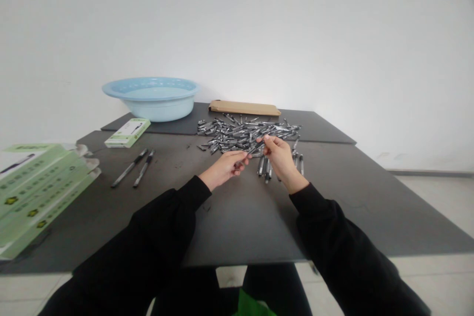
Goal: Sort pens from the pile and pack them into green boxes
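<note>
Between my two hands a pen [255, 148] slants up to the right over the table. My left hand [226, 168] is closed on its lower left end. The fingers of my right hand [280, 159] pinch its upper right end. Just behind lies a wide heap of loose pens [237, 133], clear with black parts. Several more pens [265, 168] lie side by side under and beside my right hand, partly hidden by it. Two separate pens [138, 168] rest on the table to the left.
A light blue basin [159, 108] stands at the back left. In front of it lies a small green and white box [128, 133]. Larger green boxes [40, 192] are stacked at the left edge. A flat brown cardboard piece [244, 107] lies behind the heap on the dark table [237, 227].
</note>
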Demonstrator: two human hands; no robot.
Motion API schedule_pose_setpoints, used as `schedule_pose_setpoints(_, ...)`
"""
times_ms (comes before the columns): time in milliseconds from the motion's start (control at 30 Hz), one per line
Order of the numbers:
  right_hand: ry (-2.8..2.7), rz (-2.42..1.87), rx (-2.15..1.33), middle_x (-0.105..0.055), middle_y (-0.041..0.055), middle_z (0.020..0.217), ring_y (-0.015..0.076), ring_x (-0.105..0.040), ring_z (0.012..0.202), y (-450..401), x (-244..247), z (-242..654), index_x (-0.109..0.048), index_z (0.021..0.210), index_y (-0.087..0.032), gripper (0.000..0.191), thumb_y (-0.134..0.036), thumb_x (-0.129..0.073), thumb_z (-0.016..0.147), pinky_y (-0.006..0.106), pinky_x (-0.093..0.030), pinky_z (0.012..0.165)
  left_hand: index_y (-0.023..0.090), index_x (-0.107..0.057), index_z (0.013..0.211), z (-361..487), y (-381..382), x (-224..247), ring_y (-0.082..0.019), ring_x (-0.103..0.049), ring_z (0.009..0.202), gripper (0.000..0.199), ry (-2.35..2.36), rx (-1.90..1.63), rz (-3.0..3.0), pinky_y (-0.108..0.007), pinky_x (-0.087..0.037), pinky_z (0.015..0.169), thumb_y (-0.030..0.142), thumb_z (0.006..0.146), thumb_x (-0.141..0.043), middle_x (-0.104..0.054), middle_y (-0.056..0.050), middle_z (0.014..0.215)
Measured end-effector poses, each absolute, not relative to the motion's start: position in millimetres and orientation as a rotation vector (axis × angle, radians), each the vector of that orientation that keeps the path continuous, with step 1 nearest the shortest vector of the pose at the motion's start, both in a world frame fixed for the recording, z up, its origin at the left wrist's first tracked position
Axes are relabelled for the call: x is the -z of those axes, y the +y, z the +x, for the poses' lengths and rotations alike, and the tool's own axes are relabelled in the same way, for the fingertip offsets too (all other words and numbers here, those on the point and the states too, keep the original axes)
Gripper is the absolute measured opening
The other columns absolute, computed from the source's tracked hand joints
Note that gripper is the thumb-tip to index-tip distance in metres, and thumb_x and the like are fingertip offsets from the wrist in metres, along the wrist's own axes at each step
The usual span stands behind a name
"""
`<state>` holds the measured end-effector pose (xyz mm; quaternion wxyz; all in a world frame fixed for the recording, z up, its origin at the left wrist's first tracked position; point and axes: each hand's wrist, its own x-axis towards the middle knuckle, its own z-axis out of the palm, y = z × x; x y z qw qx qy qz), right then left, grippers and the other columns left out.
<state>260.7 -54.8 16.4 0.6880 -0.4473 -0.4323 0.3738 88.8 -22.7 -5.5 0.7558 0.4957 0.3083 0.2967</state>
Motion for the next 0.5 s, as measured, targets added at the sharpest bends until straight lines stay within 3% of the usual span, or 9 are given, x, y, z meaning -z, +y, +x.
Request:
schedule_pose_setpoints(100,-0.977,-1.009,-0.837,-0.058,-0.0017,0.058,0.0088,-0.041,0.05,-54.9,-15.4,260.4,-0.068,0.073,-0.017,0.042,-0.058,-0.076,0.067,0.025,-0.031,0.05,0.01,-0.068,0.094,88.9,-26.2,2.9,-0.005,-0.033,0.044,0.027,0.542,-0.523,1.006,-0.017,-0.021,0.041,0.036,0.09,-0.059,-0.042,0.005,0.058)
schedule_pose_setpoints(200,-0.967,-1.002,-0.836,-0.058,-0.0018,0.059,0.0087,-0.041,0.05,-54.5,-13.5,259.0,-0.067,0.073,-0.017,0.044,-0.06,-0.076,0.066,0.025,-0.032,0.05,0.01,-0.067,0.094,89.0,-28.5,2.6,-0.004,-0.028,0.044,0.025,0.453,-0.551,1.03,-0.017,-0.019,0.041,0.033,0.087,-0.064,-0.035,0.007,0.057)
schedule_pose_setpoints(500,-0.963,-1.063,-0.754,-0.055,-0.0027,0.055,0.0087,-0.037,0.047,-54.2,-6.5,253.7,-0.068,0.072,-0.017,0.046,-0.062,-0.071,0.07,0.025,-0.03,0.047,0.012,-0.071,0.085,89.4,-23.9,9.7,-0.005,-0.038,0.05,0.036,0.684,-0.706,1.309,-0.019,-0.02,0.044,0.045,0.073,-0.075,-0.057,0.0,0.066)
